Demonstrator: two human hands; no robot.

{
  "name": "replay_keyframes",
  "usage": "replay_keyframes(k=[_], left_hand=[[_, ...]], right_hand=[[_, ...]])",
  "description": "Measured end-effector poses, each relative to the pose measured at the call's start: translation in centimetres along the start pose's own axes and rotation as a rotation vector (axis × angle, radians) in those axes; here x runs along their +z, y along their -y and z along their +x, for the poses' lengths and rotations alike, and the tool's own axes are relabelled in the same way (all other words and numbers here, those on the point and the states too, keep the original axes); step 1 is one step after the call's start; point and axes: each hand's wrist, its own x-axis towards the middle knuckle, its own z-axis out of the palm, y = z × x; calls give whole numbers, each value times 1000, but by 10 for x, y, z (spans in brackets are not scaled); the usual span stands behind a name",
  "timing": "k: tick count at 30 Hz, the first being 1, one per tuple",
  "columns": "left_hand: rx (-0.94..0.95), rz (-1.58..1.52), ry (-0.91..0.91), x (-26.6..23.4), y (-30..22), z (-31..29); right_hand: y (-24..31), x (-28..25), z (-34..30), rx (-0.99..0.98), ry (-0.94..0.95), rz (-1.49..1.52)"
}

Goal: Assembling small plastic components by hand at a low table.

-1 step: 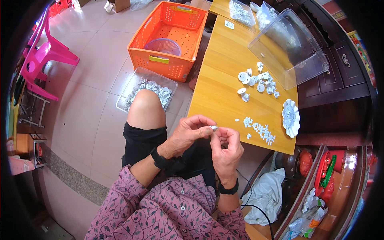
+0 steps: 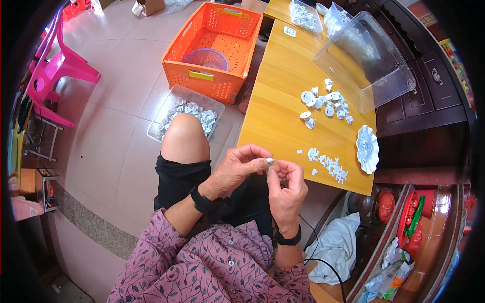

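My left hand (image 2: 244, 164) pinches a small white round plastic piece (image 2: 270, 161) between thumb and fingertips, above my lap by the table's near edge. Close against it, my right hand (image 2: 286, 188) has thumb and forefinger pressed together; whatever they hold is too small to make out. To the right on the wooden table (image 2: 275, 91) lies a scatter of small white pegs (image 2: 331, 166). Beyond them is a loose group of white round plastic parts (image 2: 331, 104). A scalloped white dish (image 2: 367, 150) with small clear-looking bits stands at the table's right edge.
A clear bin (image 2: 214, 108) of similar white parts sits on the floor beside my knee. Behind it stands an orange crate (image 2: 212, 76) holding a purple basket (image 2: 207, 59). An empty clear box (image 2: 361, 65) leans at the table's right. A pink chair (image 2: 63, 65) is far left.
The white piece has tilted slightly between my left fingertips, showing more of its surface. Both hands otherwise stay in place.
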Motion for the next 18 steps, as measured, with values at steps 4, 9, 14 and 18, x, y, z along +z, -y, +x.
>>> replay_keyframes(k=[4,9,14,18], left_hand=[[-10,-128,-6,-4,3,1],[-9,-138,-5,-4,3,0],[-13,-110,-10,-3,2,0],[-11,-103,-6,-1,1,-1]], right_hand=[[-7,-3,-4,54,-21,98],[0,-7,0,-54,38,-18],[-1,-2,-1,-51,63,-46],[-2,1,0,-63,62,-49]])
